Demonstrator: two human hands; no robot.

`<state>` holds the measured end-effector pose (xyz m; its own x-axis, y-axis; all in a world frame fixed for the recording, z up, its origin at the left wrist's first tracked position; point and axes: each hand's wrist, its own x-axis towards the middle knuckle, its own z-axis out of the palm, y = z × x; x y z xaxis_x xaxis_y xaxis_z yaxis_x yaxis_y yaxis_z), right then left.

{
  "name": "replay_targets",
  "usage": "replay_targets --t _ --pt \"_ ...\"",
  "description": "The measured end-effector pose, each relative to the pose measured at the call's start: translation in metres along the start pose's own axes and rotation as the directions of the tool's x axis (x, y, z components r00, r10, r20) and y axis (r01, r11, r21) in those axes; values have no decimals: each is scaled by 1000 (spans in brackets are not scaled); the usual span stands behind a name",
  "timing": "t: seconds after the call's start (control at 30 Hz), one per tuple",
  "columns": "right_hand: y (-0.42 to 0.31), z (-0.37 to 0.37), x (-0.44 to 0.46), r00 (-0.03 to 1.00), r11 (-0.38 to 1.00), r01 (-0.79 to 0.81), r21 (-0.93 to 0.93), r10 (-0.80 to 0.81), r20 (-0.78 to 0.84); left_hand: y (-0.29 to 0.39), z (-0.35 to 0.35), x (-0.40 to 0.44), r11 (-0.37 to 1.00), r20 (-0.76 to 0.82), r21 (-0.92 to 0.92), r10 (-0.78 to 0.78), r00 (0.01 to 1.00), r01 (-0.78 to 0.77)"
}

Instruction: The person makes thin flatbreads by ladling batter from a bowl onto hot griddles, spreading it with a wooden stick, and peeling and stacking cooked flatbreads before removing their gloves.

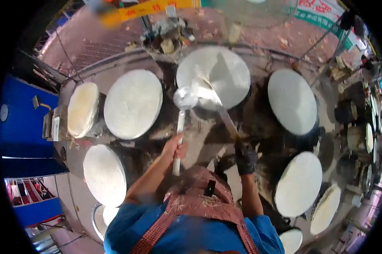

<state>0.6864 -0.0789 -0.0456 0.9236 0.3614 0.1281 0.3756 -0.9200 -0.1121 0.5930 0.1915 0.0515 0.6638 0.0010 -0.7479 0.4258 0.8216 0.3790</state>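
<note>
My left hand, bare, grips the pale handle of a ladle whose round shiny bowl is blurred. My right hand, in a dark glove, is closed round the handle of a long flat scraper. White matter coats the scraper's broad end, which lies close beside the ladle. Both tool ends are over the near-left edge of a large round white-topped pan ahead of me. Whether the scraper touches that white surface I cannot tell.
More round white-topped pans surround me: one ahead left, one ahead right, one near left and one near right. A yellowish-topped round stands at far left. Blue panels border the left side.
</note>
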Motion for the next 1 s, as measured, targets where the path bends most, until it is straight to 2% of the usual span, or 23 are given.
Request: replay_targets --t 0.03,0.07,0.1,0.17,0.2,0.23,0.27,0.3,0.33,0.4,0.43,0.47,0.5,0.57,0.6,0.7,0.73,0.77,0.83,0.87,0.9,0.93,1.0 --pt "4 10 -15 990 997 67 33 -63 -127 0 -10 9 995 147 -59 -67 987 76" --pt "-3 4 -27 982 996 27 89 -10 -191 0 -21 18 982 290 -94 -132 948 165" --pt "-14 -8 -28 961 989 -11 147 51 -272 2 -9 11 944 367 -177 -200 908 279" --pt "-18 -11 -45 954 982 -66 179 115 -278 3 -6 8 862 441 -231 -320 839 451" --pt "-14 -6 -65 974 983 -94 155 123 -190 0 -7 0 899 461 -118 -327 825 422" --pt "-8 -4 -81 982 983 -131 127 146 -118 -7 -12 -5 887 479 -121 -342 809 446" --pt "-22 -32 -82 951 922 -309 234 300 72 -14 -16 -13 884 481 -89 -366 797 460" --pt "-20 -40 -98 866 847 -474 242 398 302 -24 -26 -18 902 526 -35 -349 776 430" --pt "-23 -42 -119 926 766 -305 566 378 -12 -38 -29 -28 948 481 115 -314 818 296" --pt "-6 -60 -166 951 809 -284 514 305 45 -69 -35 -50 893 385 448 -240 891 47" --pt "-3 -57 -189 934 772 -165 614 323 -155 -89 -61 -43 870 412 421 -435 800 256" --pt "6 -47 -214 913 786 -228 574 377 -154 -104 -81 -30 797 417 393 -599 684 459" --pt "14 -41 -241 893 772 -301 560 434 -118 -121 -72 -34 684 492 444 -726 480 579" --pt "34 -30 -303 831 705 -464 537 556 -12 -165 -62 -32 488 265 181 -860 436 854" --pt "45 -37 -339 777 646 -558 521 627 55 -183 -49 -40 446 229 149 -884 408 882" --pt "72 -50 -457 493 467 -859 211 865 95 -248 -33 -65 285 150 61 -950 273 957" --pt "79 -59 -487 427 424 -890 169 904 -20 -262 -29 -65 221 153 74 -966 207 973" --pt "89 -76 -514 365 382 -915 131 921 -139 -276 -26 -63 207 170 108 -968 187 972" --pt "111 -96 -560 229 232 -970 70 972 -55 -302 -21 -59 182 204 177 -968 145 967" --pt "121 -100 -578 274 285 -957 61 951 -144 -311 -18 -57 123 251 257 -966 57 959" --pt "136 -104 -591 323 342 -939 43 917 -236 -316 -15 -60 126 250 264 -966 59 956" --pt "144 -131 -578 153 149 -983 -107 987 -38 -322 1 -76 129 249 271 -967 60 954" --pt "164 -127 -586 250 231 -966 -117 948 -196 -327 26 -91 89 207 310 -978 25 947"
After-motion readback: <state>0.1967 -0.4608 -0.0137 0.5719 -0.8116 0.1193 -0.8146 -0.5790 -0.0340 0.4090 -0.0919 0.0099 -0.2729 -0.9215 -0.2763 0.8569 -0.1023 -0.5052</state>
